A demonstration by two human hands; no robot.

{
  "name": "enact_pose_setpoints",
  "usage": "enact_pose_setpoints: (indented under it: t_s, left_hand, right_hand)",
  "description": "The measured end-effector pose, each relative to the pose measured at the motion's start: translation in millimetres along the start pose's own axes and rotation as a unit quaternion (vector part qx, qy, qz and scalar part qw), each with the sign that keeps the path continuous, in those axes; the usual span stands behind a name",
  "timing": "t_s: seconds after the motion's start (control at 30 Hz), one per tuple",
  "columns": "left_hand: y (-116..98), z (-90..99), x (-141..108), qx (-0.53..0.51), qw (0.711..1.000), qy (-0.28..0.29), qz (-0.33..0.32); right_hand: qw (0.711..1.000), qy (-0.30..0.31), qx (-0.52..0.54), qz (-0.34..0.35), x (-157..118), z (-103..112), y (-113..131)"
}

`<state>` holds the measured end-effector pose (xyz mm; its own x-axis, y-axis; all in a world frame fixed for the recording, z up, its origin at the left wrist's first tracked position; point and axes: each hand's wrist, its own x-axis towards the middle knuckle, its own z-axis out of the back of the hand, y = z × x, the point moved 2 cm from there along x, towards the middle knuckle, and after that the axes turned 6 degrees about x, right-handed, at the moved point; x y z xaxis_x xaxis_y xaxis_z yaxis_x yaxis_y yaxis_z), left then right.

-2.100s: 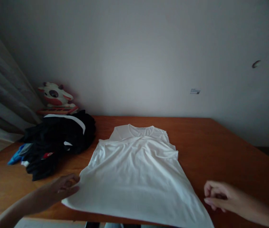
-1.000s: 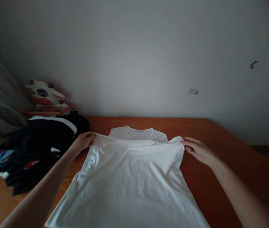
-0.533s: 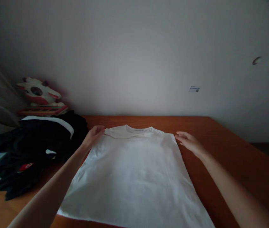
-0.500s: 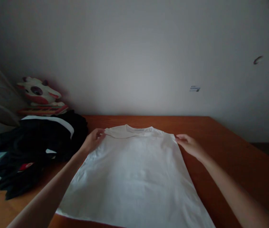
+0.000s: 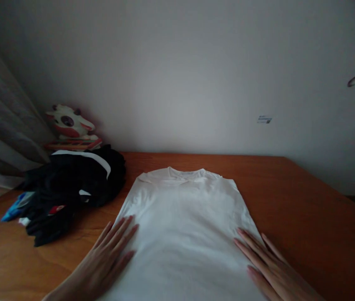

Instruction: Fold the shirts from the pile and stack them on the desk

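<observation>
A white T-shirt (image 5: 180, 225) lies spread on the wooden table, its neckline toward the wall and its lower part running out of view at the bottom. My left hand (image 5: 110, 253) rests on the shirt's left side edge, fingers stretched out and apart. On the opposite side edge my right hand (image 5: 267, 261) lies with its fingers spread over the cloth. Neither hand grips the fabric. Soft wrinkles cross the shirt between the two hands, and its shoulders look tucked in near the collar.
Dark clothes (image 5: 67, 184) with white stripes are heaped on the left of the wooden table (image 5: 306, 209). Behind them a cow-shaped toy (image 5: 73, 123) sits on a red base. A curtain (image 5: 4, 121) hangs at far left; the wall (image 5: 177, 83) closes off the back.
Both hands have come from the shirt's shoulder corners down toward me along its sides, and their fingers have opened flat. The view has turned slightly left.
</observation>
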<state>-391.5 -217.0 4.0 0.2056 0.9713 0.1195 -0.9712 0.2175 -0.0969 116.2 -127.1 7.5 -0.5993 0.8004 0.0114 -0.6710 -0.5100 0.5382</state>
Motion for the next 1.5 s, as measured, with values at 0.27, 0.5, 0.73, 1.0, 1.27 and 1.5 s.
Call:
enact_pose_setpoints:
  t_s: [0.27, 0.5, 0.73, 1.0, 1.27, 1.5]
  left_hand:
    - [-6.6, 30.4, 71.4, -0.074, 0.992, -0.042, 0.094]
    - [8.8, 32.6, 214.1, -0.083, 0.953, -0.026, 0.291]
    - [32.2, 8.6, 238.0, -0.075, 0.914, -0.046, 0.396]
    - [56.1, 1.1, 242.7, -0.148, 0.906, -0.043, 0.394]
    - [74.8, 6.4, 237.3, -0.147, 0.918, -0.059, 0.365]
    - [67.6, 7.1, 241.4, -0.09, 0.97, -0.04, 0.221]
  right_hand:
    - [0.995, -0.054, 0.071, -0.046, 66.7, 49.2, 6.1]
    - [0.928, -0.29, 0.178, -0.154, 223.5, 50.0, -22.7]
    - [0.884, -0.396, 0.135, -0.207, 249.4, 24.5, -54.9]
    - [0.889, -0.396, 0.116, -0.197, 243.0, 14.6, -67.5]
    - [0.888, -0.403, 0.123, -0.187, 241.3, 13.6, -71.7]
    - [0.884, -0.415, 0.129, -0.174, 242.8, 11.6, -78.2]
